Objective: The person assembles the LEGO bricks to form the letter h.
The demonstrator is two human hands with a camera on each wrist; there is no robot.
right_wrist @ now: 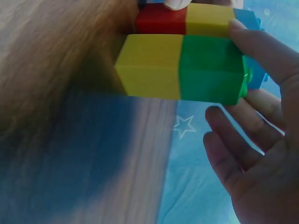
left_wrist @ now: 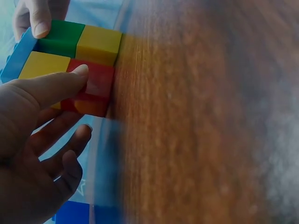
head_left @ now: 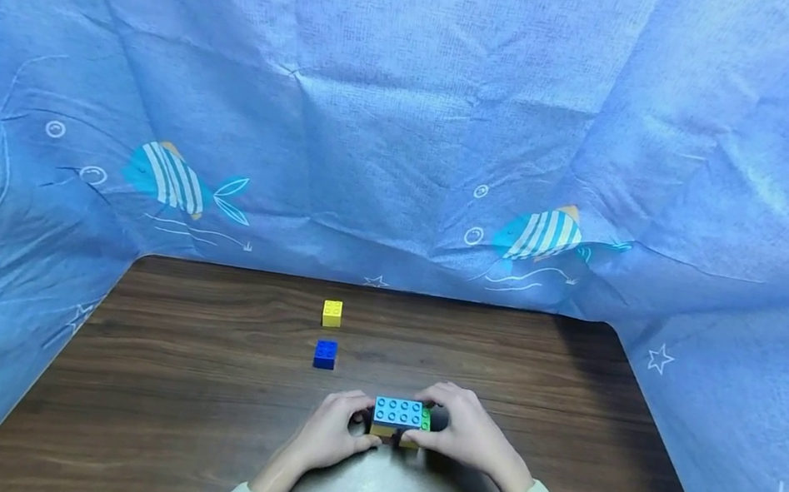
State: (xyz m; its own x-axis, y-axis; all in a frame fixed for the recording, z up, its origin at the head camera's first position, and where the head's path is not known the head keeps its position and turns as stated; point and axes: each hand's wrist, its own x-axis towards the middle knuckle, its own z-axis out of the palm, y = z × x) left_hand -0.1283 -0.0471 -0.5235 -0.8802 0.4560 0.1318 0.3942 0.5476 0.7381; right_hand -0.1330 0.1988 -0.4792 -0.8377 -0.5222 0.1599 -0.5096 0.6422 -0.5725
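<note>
Both hands hold one block assembly (head_left: 400, 419) just above the table's near middle. It has a light blue studded plate (head_left: 398, 411) on top, with green, yellow and red bricks under it. My left hand (head_left: 356, 422) grips its left end; in the left wrist view the thumb (left_wrist: 56, 86) presses the red brick (left_wrist: 96, 91). My right hand (head_left: 436, 420) grips the right end by the green brick (right_wrist: 210, 70), next to a yellow brick (right_wrist: 149, 65). Further back, a small blue brick (head_left: 324, 354) and a small yellow brick (head_left: 331, 313) lie loose.
The dark wooden table (head_left: 191, 402) is enclosed on three sides by a blue fish-patterned cloth (head_left: 407, 155). The two loose bricks lie in a line left of centre, beyond the hands.
</note>
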